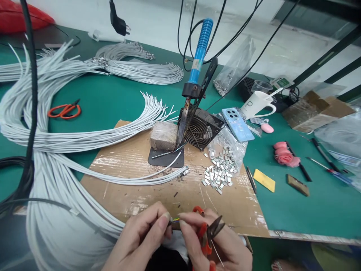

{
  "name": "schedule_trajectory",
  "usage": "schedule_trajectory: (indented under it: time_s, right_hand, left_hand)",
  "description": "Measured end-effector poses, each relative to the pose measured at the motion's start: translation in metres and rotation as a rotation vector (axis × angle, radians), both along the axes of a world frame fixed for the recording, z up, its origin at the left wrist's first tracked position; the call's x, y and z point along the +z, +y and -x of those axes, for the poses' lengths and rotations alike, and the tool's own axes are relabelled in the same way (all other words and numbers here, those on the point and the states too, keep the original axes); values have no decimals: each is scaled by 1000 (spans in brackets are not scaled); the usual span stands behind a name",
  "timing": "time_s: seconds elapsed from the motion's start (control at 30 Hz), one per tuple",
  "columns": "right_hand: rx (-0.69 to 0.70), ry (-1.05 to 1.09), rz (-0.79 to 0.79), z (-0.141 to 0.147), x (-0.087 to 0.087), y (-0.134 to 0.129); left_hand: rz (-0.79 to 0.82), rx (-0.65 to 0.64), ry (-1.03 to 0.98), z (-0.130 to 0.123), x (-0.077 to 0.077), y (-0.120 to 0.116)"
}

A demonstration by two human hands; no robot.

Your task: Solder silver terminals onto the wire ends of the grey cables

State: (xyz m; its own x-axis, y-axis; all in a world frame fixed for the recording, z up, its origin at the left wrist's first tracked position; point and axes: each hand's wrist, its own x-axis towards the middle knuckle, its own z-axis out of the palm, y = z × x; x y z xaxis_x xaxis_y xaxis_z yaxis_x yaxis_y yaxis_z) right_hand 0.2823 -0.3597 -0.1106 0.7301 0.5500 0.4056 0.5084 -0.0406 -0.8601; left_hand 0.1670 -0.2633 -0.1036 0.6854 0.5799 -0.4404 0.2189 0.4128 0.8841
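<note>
While near cables point(93, 140), iron point(195, 71) beside block point(163, 136).

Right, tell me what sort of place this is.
Probably a cable workshop: what looks like a soldering iron points tip down, long bundles of white cables spread over the green table, and small silvery connector pieces lie in a loose heap.

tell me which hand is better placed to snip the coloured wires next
Right, probably: the right hand holds scissors, though it is also at the wires and may need to shift. The left hand pinches beside them, no tool in view, so it could steady them.
</note>
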Motion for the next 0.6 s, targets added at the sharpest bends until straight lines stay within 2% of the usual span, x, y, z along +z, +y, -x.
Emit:
schedule_trajectory:
  time_s: [0.07, 0.17, 0.23, 0.3, 0.4, 0.47, 0.6]
  right_hand:
    - [10, -54, -9, 2, -4, 4]
    - [-39, -343, -93, 4, -10, 13]
    - [-65, -486, -146, 5, -13, 16]
    - [-5, -371, -130, 4, -12, 15]
    - [110, 88, -50, 1, -10, 8]
    - [146, 288, -24, -1, -9, 5]
    - [173, 296, -16, 0, -10, 7]
  left_hand:
    - [-4, -30, -8, 1, -3, 0]
    - [-46, -102, -51, 1, -6, 1]
    - [-49, -106, -83, 0, -5, 3]
    - [-33, -75, -76, 0, -3, 4]
    - [-28, -15, -26, 1, -1, 6]
    - [-18, -6, -22, 2, -2, 6]
    - [89, -39, -40, 2, -4, 5]
